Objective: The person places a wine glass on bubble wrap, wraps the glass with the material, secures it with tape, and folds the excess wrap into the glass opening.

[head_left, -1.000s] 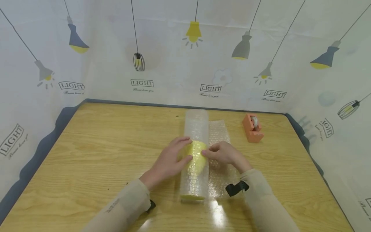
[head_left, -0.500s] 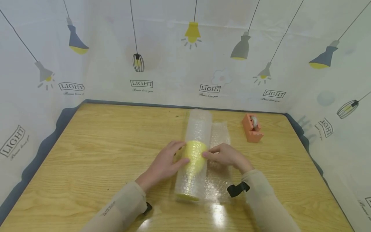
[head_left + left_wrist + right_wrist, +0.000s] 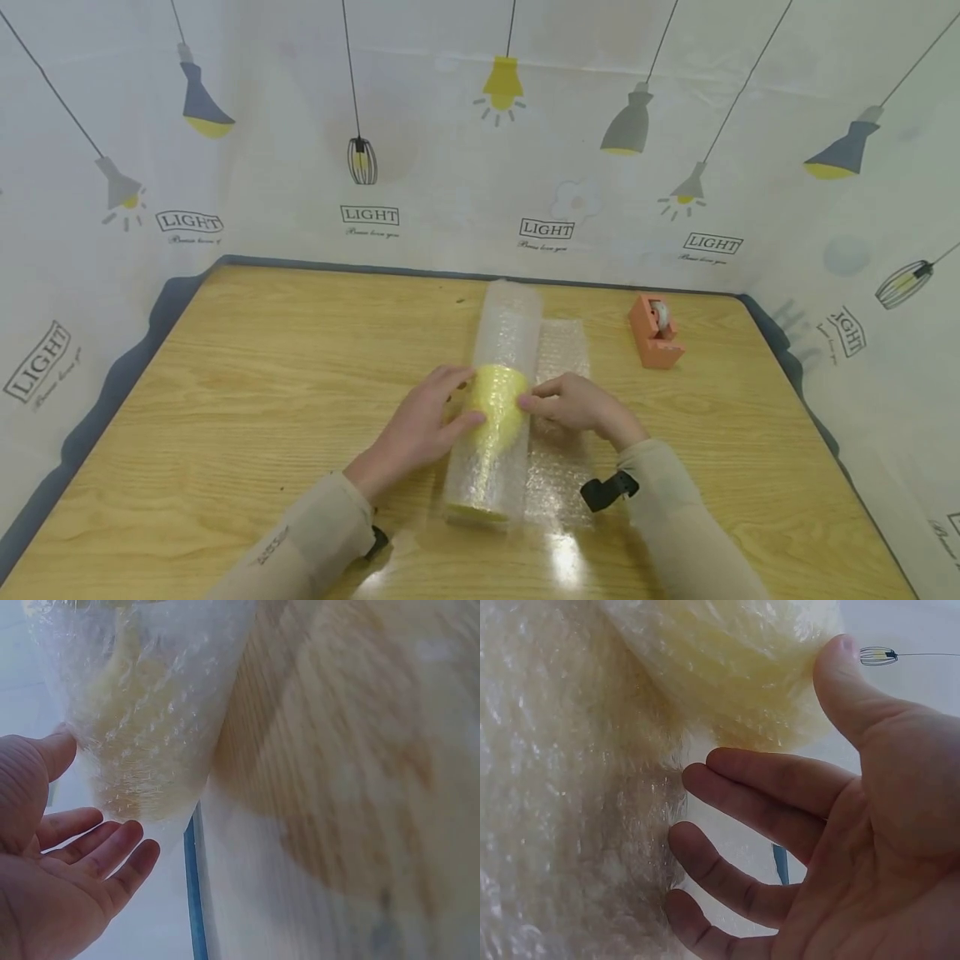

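Note:
A sheet of bubble wrap (image 3: 510,321) is wound into a long clear tube on the table. Through it shows a yellow goblet-shaped thing (image 3: 498,404), with a yellow round base at the tube's near end. My left hand (image 3: 420,421) lies along the tube's left side, thumb and fingertips at the wrap, fingers loosely bent and apart. My right hand (image 3: 581,404) is at the right side, its thumb against the wrap over the yellow part. In the right wrist view its other fingers (image 3: 757,802) stay spread beside the wrap. A flat flap of bubble wrap (image 3: 558,475) extends rightward beneath that hand.
An orange tape dispenser (image 3: 658,333) with a roll of tape stands at the back right of the wooden table (image 3: 262,358). A white cloth printed with lamps (image 3: 442,167) rises behind and at both sides.
The tube's near end has swung left, so the tube now slants. Both hands have shifted slightly left with it, and the flat flap at the right has turned along.

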Available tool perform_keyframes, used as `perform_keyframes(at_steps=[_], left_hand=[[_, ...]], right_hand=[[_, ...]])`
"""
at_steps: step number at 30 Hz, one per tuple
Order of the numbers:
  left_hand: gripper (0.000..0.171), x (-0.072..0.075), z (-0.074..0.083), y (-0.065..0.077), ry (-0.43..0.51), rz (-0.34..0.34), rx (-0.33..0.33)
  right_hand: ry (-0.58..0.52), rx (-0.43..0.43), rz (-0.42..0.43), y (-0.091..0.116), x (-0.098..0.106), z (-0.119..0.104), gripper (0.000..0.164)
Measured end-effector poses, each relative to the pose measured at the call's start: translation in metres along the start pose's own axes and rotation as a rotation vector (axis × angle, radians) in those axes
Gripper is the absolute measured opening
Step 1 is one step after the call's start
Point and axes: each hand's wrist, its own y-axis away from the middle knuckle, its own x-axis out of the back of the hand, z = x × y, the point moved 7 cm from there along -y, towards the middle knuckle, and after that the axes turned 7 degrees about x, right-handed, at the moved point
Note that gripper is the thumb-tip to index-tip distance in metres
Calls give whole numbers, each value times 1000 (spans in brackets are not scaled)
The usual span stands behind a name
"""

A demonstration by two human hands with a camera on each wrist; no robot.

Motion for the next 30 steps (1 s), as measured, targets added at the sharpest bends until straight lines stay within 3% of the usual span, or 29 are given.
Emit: perform_keyframes(at_steps=[11,18,30], left_hand=[[62,3,2,4,-13,37,-3],[69,-2,0,2,11,40,-13],[68,-9,3,-1,22,32,-21]], right_hand=[[97,60,-10,-3,-3,-11,49],[133,71,42,-1,1,-11,46],[170,112,52,4,5,-8,40]])
